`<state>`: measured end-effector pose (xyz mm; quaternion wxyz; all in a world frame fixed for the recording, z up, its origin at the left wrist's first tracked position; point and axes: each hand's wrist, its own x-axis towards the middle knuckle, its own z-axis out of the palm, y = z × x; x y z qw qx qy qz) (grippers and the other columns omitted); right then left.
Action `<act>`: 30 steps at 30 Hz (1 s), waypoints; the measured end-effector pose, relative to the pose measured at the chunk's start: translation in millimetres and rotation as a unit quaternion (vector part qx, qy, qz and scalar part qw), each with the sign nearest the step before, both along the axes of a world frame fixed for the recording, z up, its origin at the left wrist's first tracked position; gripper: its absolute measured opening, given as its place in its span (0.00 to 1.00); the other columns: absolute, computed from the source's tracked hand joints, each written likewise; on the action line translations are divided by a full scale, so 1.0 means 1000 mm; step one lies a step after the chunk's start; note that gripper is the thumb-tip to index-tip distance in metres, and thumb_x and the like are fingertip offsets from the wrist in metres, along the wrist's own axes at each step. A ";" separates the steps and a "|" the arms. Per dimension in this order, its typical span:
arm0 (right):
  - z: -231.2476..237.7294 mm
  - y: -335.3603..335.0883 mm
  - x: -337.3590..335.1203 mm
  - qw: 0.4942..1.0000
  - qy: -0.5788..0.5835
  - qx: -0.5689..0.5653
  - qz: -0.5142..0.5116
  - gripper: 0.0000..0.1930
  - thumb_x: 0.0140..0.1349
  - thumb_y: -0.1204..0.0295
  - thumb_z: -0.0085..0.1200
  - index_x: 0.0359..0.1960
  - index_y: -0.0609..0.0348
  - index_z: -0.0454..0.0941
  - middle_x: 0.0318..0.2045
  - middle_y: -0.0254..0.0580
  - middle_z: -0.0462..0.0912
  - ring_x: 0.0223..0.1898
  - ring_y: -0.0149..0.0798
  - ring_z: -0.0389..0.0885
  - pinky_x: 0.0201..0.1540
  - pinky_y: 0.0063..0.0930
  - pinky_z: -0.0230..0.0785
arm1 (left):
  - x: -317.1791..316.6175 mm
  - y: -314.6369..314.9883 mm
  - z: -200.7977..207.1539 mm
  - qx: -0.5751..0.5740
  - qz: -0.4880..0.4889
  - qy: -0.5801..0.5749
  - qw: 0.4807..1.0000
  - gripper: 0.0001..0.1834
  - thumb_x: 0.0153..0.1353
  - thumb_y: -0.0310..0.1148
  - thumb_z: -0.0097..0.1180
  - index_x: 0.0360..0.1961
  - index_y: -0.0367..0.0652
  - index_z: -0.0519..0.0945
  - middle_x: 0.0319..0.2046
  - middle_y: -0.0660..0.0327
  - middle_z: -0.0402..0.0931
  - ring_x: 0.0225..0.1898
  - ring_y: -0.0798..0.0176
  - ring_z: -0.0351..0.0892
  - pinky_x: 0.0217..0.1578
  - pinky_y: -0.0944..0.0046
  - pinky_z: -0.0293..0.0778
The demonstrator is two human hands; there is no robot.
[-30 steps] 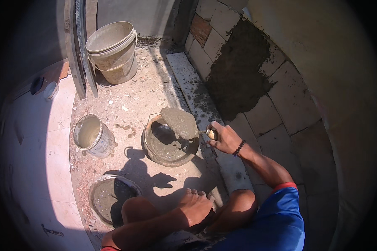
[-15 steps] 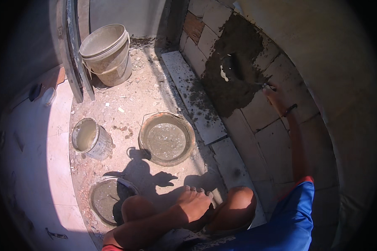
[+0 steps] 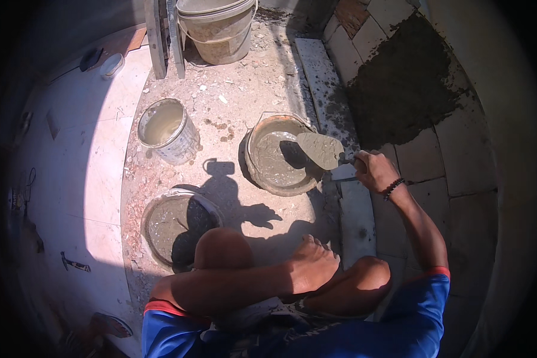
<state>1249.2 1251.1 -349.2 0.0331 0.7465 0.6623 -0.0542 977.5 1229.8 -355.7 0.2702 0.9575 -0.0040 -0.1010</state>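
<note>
My right hand (image 3: pixel 376 171) grips the handle of a trowel (image 3: pixel 320 150). The trowel's blade is coated in grey mortar and hangs over the right rim of a round mortar tub (image 3: pixel 289 188), casting a dark shadow on the wet mix inside. My left hand (image 3: pixel 313 267) rests between my knees with nothing in it, its fingers loosely apart. To the right, a broad patch of dark wet mortar (image 3: pixel 403 83) covers part of the wall tiles (image 3: pixel 420 154).
A second mortar tub (image 3: pixel 152 238) sits by my left knee. Beyond it stand a small bucket of cloudy liquid (image 3: pixel 182 143) and a large bucket (image 3: pixel 224 48) beside upright planks (image 3: pixel 156 42). A hammer (image 3: pixel 74 262) lies on the pale floor tiles (image 3: pixel 104 179). A speckled slab (image 3: pixel 319 77) runs along the wall base.
My right hand has drawn the trowel back from the wall mortar to the tub; its blade now carries mortar. My view has turned, and the left hand still rests between my knees.
</note>
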 end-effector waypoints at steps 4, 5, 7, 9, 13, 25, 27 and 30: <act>-0.062 0.060 -0.017 0.990 -0.128 -0.059 -0.001 0.12 0.60 0.71 0.48 0.39 0.63 0.81 0.33 0.56 0.84 0.36 0.53 0.84 0.42 0.42 0.78 | -0.005 0.003 0.000 0.006 0.021 -0.002 1.000 0.13 0.57 0.31 0.51 0.41 0.36 0.77 0.36 0.44 0.79 0.39 0.46 0.82 0.44 0.49 0.71; -0.075 0.069 -0.018 0.985 -0.157 -0.065 0.012 0.12 0.61 0.71 0.47 0.36 0.62 0.82 0.32 0.55 0.84 0.36 0.53 0.84 0.42 0.43 0.78 | -0.006 0.004 0.000 0.010 0.027 -0.008 1.000 0.13 0.57 0.32 0.51 0.41 0.36 0.77 0.36 0.44 0.79 0.39 0.46 0.82 0.44 0.49 0.71; -0.106 0.087 -0.027 0.988 -0.139 -0.067 0.031 0.11 0.60 0.71 0.47 0.33 0.62 0.83 0.31 0.56 0.84 0.37 0.53 0.84 0.42 0.43 0.78 | -0.010 0.003 0.009 0.019 0.048 0.009 0.999 0.14 0.58 0.33 0.52 0.42 0.37 0.78 0.36 0.45 0.79 0.39 0.47 0.81 0.44 0.49 0.71; -0.147 0.084 -0.024 0.994 -0.064 -0.081 0.026 0.10 0.57 0.71 0.51 0.31 0.62 0.83 0.30 0.57 0.84 0.37 0.53 0.85 0.42 0.44 0.78 | -0.008 0.002 0.008 0.013 0.052 0.007 0.999 0.14 0.58 0.34 0.53 0.42 0.37 0.78 0.36 0.46 0.79 0.40 0.48 0.81 0.44 0.49 0.70; -0.166 0.082 -0.040 0.990 0.058 -0.118 0.046 0.15 0.49 0.70 0.59 0.38 0.66 0.80 0.31 0.59 0.83 0.38 0.59 0.83 0.43 0.47 0.76 | -0.012 0.002 0.007 0.024 0.059 0.020 0.998 0.16 0.59 0.36 0.53 0.43 0.37 0.78 0.37 0.47 0.80 0.41 0.48 0.81 0.45 0.49 0.70; -0.162 0.010 -0.005 0.980 0.196 -0.039 -0.011 0.17 0.53 0.67 0.59 0.41 0.61 0.69 0.26 0.61 0.80 0.34 0.64 0.79 0.39 0.53 0.71 | -0.018 0.007 0.008 0.022 0.036 0.034 0.999 0.15 0.60 0.36 0.51 0.45 0.38 0.77 0.38 0.47 0.80 0.44 0.46 0.79 0.48 0.46 0.68; -0.145 0.009 -0.012 0.976 0.214 -0.015 -0.036 0.17 0.53 0.67 0.59 0.41 0.62 0.70 0.25 0.61 0.79 0.34 0.65 0.79 0.38 0.53 0.71 | -0.014 0.010 0.009 0.010 0.020 0.054 0.998 0.20 0.63 0.39 0.51 0.51 0.37 0.74 0.42 0.44 0.78 0.47 0.43 0.78 0.51 0.43 0.67; -0.090 0.015 -0.013 0.977 0.209 0.012 -0.032 0.19 0.53 0.66 0.60 0.43 0.63 0.71 0.26 0.61 0.80 0.34 0.64 0.79 0.38 0.52 0.71 | -0.013 0.012 0.002 0.003 0.014 0.043 0.999 0.22 0.65 0.41 0.50 0.56 0.40 0.70 0.45 0.45 0.77 0.49 0.43 0.76 0.53 0.41 0.65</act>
